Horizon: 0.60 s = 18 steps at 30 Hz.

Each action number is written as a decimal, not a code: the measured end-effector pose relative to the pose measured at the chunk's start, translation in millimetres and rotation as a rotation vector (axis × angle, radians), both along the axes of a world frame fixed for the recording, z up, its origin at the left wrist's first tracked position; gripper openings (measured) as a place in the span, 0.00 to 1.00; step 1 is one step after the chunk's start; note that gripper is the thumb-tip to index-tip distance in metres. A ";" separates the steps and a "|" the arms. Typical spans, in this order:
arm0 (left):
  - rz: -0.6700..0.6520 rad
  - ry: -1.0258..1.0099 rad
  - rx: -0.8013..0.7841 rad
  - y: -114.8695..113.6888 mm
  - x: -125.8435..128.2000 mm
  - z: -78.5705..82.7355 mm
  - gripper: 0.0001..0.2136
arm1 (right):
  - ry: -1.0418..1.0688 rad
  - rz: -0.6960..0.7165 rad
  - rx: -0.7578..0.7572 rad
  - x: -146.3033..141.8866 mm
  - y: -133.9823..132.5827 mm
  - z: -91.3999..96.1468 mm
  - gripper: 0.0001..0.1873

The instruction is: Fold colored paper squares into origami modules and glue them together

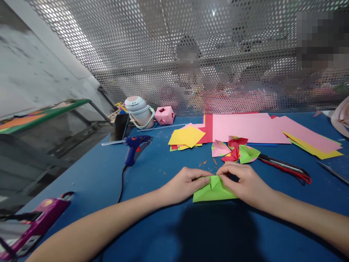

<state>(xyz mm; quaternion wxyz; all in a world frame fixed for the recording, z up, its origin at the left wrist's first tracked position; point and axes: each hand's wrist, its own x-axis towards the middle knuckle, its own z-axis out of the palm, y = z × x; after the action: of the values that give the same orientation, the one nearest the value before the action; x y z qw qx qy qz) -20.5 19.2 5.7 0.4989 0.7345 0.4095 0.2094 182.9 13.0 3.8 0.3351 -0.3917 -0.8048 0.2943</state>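
Fingers of left hand (181, 186) closed on left part of bright-green folded paper sheet (215, 195); fingers of right hand (247, 182) pinch its upper right. Sheet directly between both sets of fingertips, just above blue desk (158, 227) or on it, cannot tell. Long axis runs left-right, hand to hand; long lower edge on wearer's side of fingertips. Neither hand nearer: both touching. Small folded red, pink and green paper pieces (235, 153) beyond fingers, apart.

Head-worn view (the only one); faces forward, down; table (163, 156) near.
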 end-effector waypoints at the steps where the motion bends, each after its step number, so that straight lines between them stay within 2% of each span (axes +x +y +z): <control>1: 0.000 0.006 0.016 -0.2 0.3 0.0 0.14 | -0.003 -0.006 -0.020 -0.1 0.0 0.7 0.09; 7: -0.005 0.013 0.054 -1.6 0.6 -0.6 0.14 | -0.025 0.009 -0.043 0.0 2.1 2.0 0.08; 14: 0.006 0.028 0.017 -1.1 1.1 0.5 0.13 | -0.043 0.080 0.152 1.1 3.2 -0.5 0.10; 18: 0.007 0.032 0.020 -1.2 3.4 0.4 0.12 | -0.037 0.100 0.206 0.7 3.0 -2.4 0.10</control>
<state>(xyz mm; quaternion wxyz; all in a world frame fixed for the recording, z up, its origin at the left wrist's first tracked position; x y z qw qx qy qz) -17.1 18.0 6.1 0.4844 0.7413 0.4177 0.2034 183.6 16.0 1.3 0.3437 -0.3196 -0.8554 0.2191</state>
